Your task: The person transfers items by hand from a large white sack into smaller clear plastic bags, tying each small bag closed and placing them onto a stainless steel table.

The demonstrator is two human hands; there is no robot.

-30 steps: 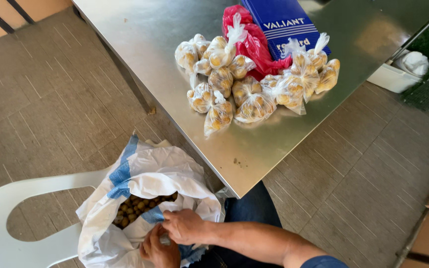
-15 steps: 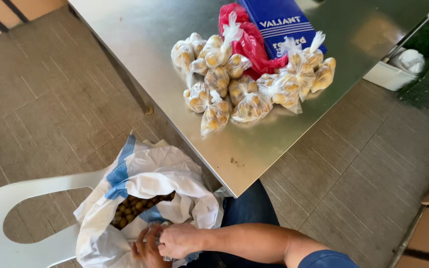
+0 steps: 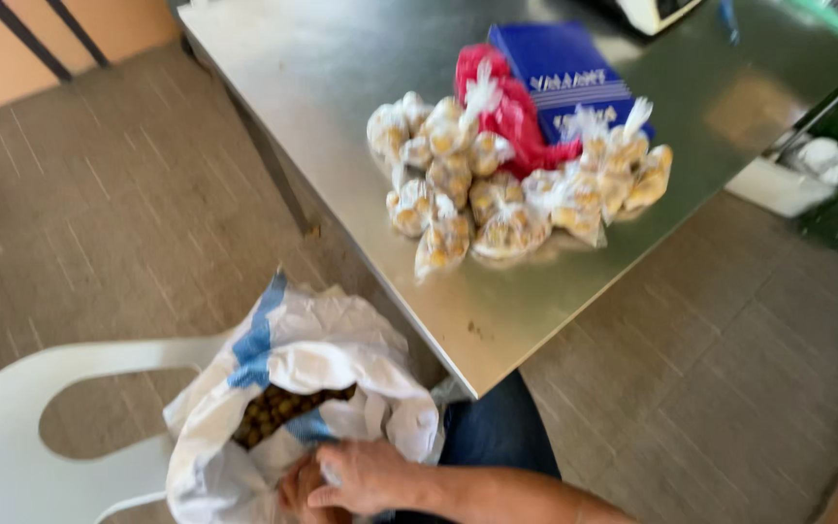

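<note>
White woven sack with blue stripe (image 3: 293,388), near left, on white plastic chair (image 3: 41,427), holds small brown nuts (image 3: 273,408). Right hand (image 3: 366,475) curled at sack mouth; left hand (image 3: 298,490) beneath, grip unclear. Sack likely heavy, floppy; grasp bunched rim. Tied clear bags (image 3: 497,189) far on steel table (image 3: 341,68).

Counter (image 3: 361,87): brushed metal, dull sheen. Sack (image 3: 341,388): crinkled white woven plastic. Small bags (image 3: 497,184): clear glossy film. Chair (image 3: 21,437): smooth white plastic.

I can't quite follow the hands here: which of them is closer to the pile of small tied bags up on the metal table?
Right. The right hand lies on the near edge of the white sack, well below the small bags. The left hand sits under it, mostly hidden and slightly farther.
</note>
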